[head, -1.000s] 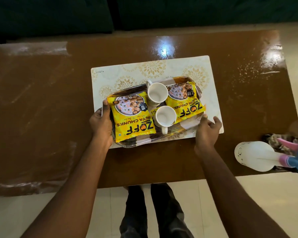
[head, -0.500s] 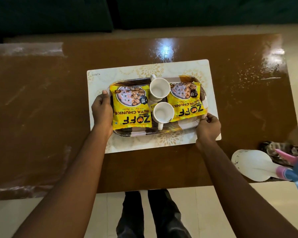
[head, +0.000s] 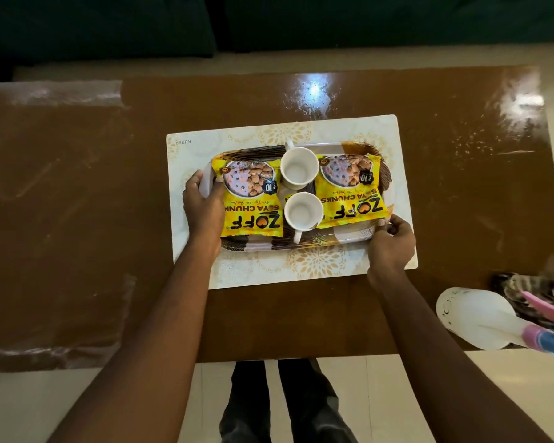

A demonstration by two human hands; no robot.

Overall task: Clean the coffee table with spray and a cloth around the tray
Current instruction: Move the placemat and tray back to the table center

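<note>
Patterned rectangular tray [head: 253, 248] grasped at left edge by left hand [head: 202, 206], near-right corner by right hand [head: 393, 242], white spray bottle [head: 475, 318] placed at brown coffee table's [head: 77, 193] near-right corner

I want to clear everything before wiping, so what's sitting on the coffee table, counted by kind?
Tray: 1
Placemat: 1
Yellow snack packets: 2
White cups: 2
Spray bottle: 1
Cloth: 1
Total: 8
</note>
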